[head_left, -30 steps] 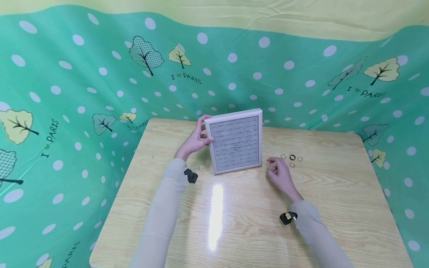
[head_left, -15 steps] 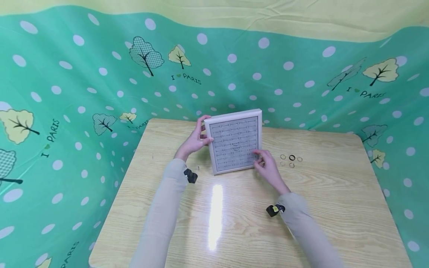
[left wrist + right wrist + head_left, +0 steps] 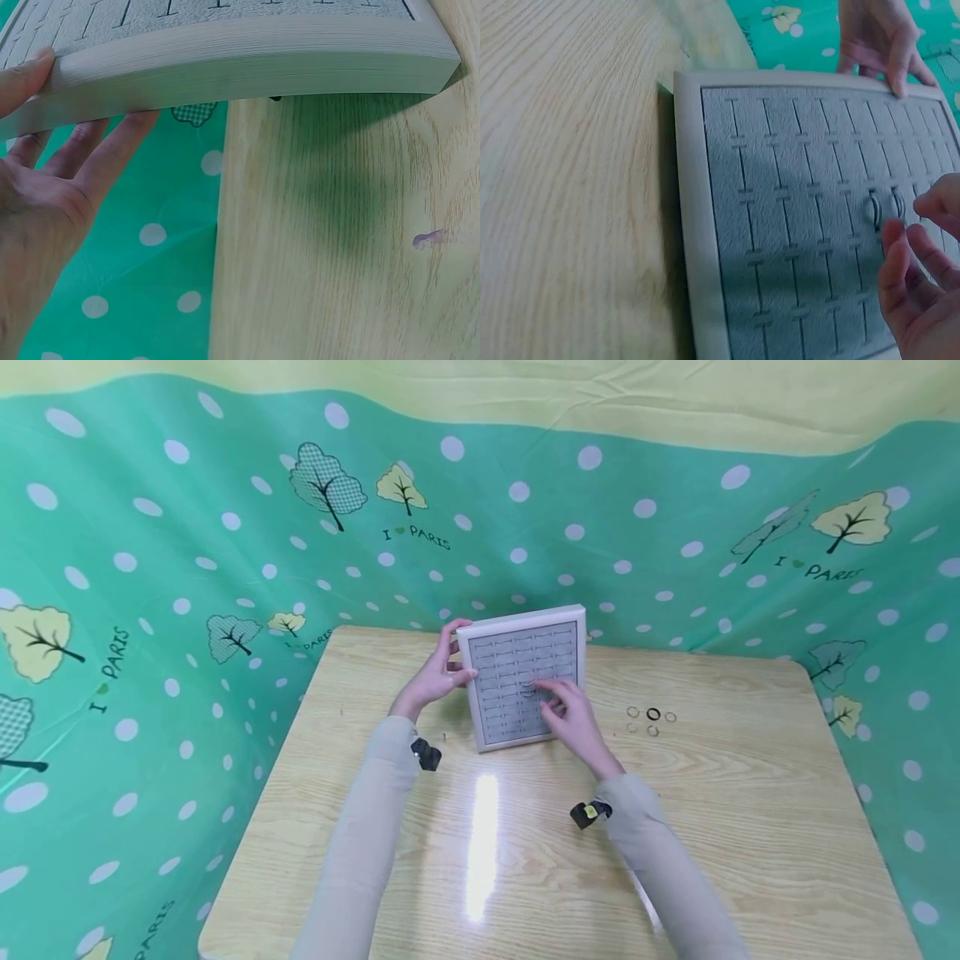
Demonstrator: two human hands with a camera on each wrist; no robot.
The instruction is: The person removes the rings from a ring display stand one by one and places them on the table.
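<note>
A ring display tray with a pale frame and grey slotted padding stands tilted up on the table. My left hand grips its left edge, thumb on the front and fingers behind. Two rings sit side by side in slots near the tray's middle. Close to these rings is my right hand, its fingers bent and a gap showing between the tips in the right wrist view. No ring is visible in the right fingers, and whether they touch the seated rings cannot be told.
Right of the tray, several loose rings lie on the wooden table, one of them a black ring. A tiny object lies left of the tray. Behind the table hangs a green dotted cloth.
My right hand has moved left from the table beside the loose rings to the front of the tray, near the two seated rings. The left hand and the tray have stayed put.
</note>
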